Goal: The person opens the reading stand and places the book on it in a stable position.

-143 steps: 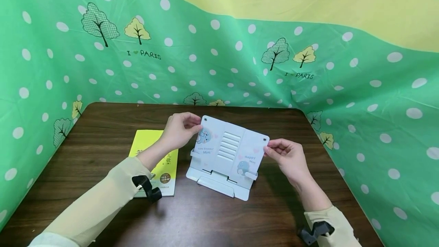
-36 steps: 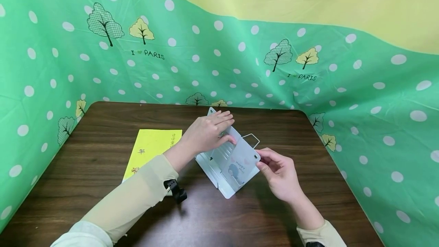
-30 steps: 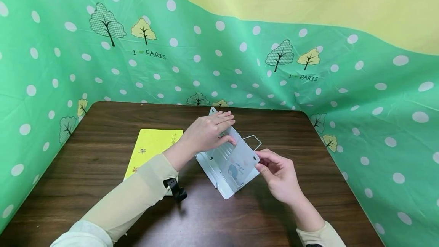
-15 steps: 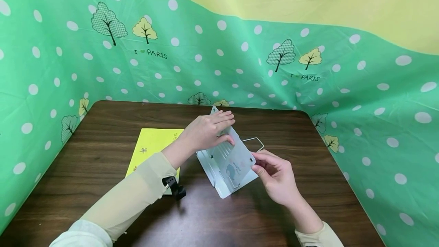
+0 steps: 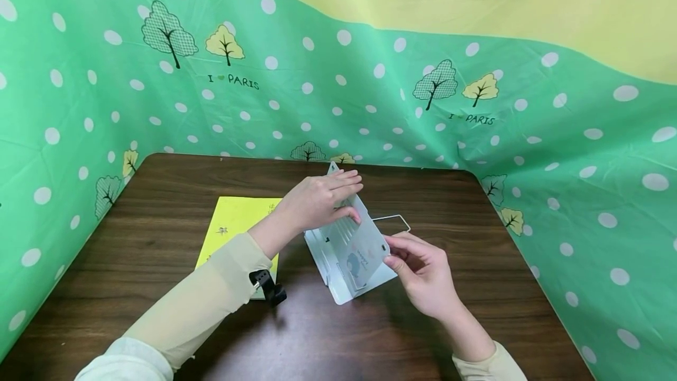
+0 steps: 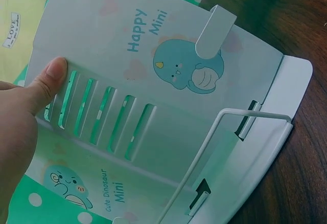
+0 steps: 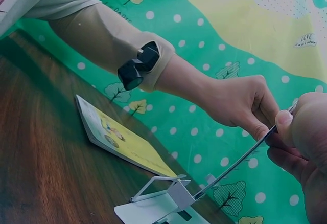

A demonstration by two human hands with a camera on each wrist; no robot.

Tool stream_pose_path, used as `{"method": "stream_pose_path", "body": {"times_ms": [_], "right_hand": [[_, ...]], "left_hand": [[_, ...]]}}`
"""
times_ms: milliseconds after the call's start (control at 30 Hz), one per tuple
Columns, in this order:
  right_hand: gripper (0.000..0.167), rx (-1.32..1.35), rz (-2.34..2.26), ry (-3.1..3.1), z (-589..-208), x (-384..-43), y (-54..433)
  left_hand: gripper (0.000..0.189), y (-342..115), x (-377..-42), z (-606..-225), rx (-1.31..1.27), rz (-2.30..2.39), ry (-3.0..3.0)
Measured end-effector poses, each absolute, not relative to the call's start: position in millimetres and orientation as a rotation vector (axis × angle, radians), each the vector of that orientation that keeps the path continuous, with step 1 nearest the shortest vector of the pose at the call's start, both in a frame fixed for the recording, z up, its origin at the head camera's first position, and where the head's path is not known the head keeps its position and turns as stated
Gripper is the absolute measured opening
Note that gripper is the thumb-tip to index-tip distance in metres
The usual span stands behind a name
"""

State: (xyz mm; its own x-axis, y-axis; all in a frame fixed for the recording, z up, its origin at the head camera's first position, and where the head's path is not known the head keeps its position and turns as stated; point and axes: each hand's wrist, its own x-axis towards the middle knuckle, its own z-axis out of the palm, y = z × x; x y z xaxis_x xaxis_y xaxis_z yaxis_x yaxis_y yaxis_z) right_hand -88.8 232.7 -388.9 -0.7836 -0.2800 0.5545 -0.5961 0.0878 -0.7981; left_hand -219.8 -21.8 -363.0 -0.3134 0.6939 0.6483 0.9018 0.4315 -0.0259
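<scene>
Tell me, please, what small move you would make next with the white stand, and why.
I would probably use the right grip to ease the wire leg toward the base, as a brace for the panel. The leg sticks out behind the panel, not visibly resting in the base; the right grip is nearby at the panel's corner, and the left grip holds the top edge.

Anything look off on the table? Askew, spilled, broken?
Only the white book stand is turned askew to the wood-grain table; the left hand and right hand hold it, so probably just handling. Its wire loop juts out behind. The yellow book lies flat, partly hidden by the left sleeve. No spill or damage visible.
</scene>
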Motion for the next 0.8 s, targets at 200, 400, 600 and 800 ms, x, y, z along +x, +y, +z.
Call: {"method": "stream_pose_path", "body": {"times_ms": [200,400,600,800], "right_hand": [[0.041,0.898,1.770,-2.079,-390.1,-88.9,230.2],[0.043,0.900,1.780,-2.075,-390.3,-87.9,227.5],[0.043,0.877,1.773,-2.086,-389.3,-86.5,225.1],[0.042,0.883,1.755,-2.087,-389.5,-85.6,220.2]], "left_hand": [[0.066,-22.5,-221.2,-362.7,-1.359,-0.471,-2.098],[0.066,-22.7,-222.4,-362.6,-1.367,-0.491,-2.114],[0.067,-22.5,-224.3,-362.9,-1.375,-0.500,-2.117],[0.065,-24.4,-227.3,-362.1,-1.393,-0.474,-2.094]]}}
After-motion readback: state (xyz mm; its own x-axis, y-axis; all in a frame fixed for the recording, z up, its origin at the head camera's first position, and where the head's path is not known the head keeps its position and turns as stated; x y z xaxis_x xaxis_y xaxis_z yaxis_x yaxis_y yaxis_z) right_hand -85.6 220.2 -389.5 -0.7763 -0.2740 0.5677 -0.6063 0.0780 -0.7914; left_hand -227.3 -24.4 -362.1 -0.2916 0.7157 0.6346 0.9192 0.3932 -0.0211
